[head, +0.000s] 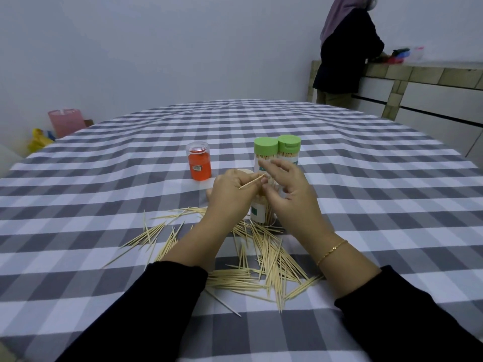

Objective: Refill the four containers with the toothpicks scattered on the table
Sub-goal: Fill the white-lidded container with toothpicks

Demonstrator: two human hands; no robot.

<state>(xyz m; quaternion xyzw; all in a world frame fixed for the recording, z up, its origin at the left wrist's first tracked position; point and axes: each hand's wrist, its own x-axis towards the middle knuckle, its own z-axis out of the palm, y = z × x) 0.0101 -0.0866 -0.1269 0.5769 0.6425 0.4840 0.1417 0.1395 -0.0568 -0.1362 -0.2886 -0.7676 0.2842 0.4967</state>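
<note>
Many toothpicks (264, 259) lie scattered on the checked tablecloth (366, 205) in front of me. An open clear container (261, 210) stands between my hands, mostly hidden by them. My left hand (230, 197) grips this container from the left. My right hand (285, 189) pinches a single toothpick (252, 182) just above the container's mouth. Behind stand two containers with green lids (265, 150) (288, 146), both filled with toothpicks. A clear container (199, 162) with an orange inside stands to their left, lid on.
A person in dark clothes (345, 56) stands at a counter (418, 71) at the far right. A pink bin (66, 121) and a yellow bag (38, 141) sit on the floor beyond the table's left edge.
</note>
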